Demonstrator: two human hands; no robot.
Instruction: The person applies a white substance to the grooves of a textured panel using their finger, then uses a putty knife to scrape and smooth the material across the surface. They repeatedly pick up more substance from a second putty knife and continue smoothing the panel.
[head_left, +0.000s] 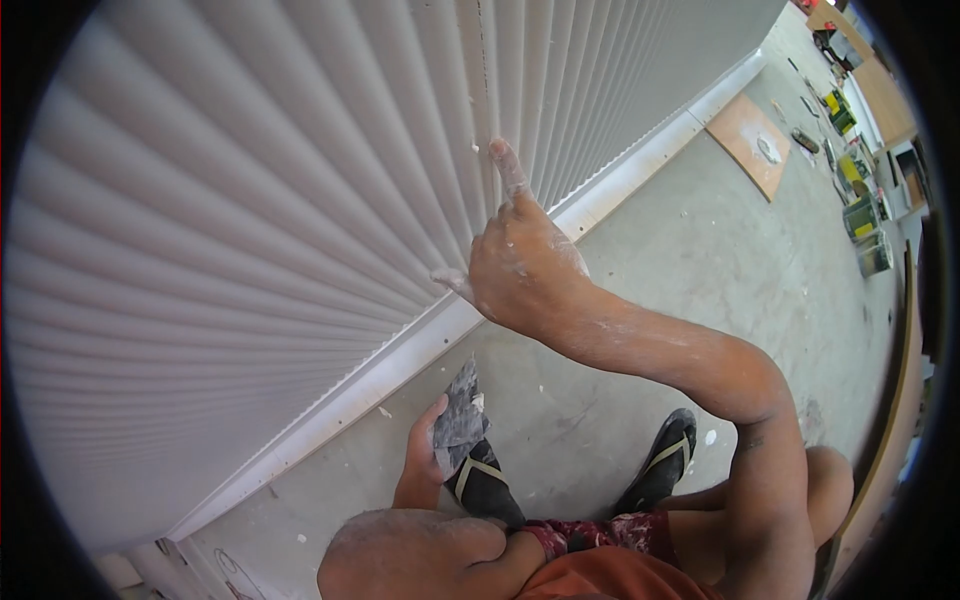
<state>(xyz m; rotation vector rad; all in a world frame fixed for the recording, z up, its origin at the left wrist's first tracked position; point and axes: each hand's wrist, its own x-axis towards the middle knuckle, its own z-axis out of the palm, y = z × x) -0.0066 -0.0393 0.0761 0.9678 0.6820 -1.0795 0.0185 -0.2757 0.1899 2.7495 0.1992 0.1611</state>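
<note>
My right hand (528, 255) is at the ribbed panel, its back toward me. One finger reaches up, its tip by the dark vertical seam line (484, 60), while another digit sticks out to the left; the remaining fingers are curled and partly hidden. White paste coats the fingertips, and no tool shows in this hand. Lower down, my left hand (425, 440) grips a thin grey flat piece (460, 415) with a pointed upper end and a white dab of filler on its edge. The white ribbed panel (300, 200) fills the left and top of the view.
A white base strip (350, 395) runs along the panel's foot. White specks dot the concrete floor (600, 420). At upper right lie a wooden board (750, 145) with white paste, several tins (860, 215) and tools. My sandalled feet (660, 460) are below.
</note>
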